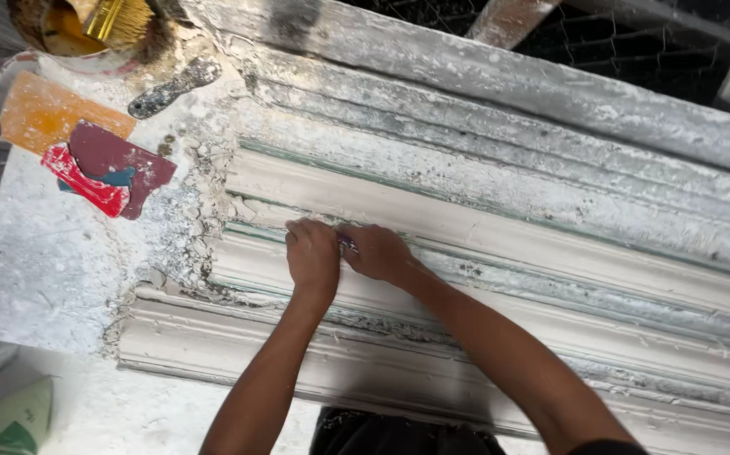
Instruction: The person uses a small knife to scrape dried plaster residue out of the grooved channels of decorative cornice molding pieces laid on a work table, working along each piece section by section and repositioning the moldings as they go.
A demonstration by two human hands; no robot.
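Left hand and right hand press together on the white plaster moulding — a small scraper sits between them. Each grip is closed on that tool.

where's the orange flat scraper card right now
In the head view the orange flat plastic scraper card lies at upper left on the plaster-dusted table, just below the round paint pot with a brush and overlapped by the dark red scraper card.

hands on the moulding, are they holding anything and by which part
The right hand pinches a small dark tool, mostly hidden, so which part cannot be told. The left hand presses on the white moulding.
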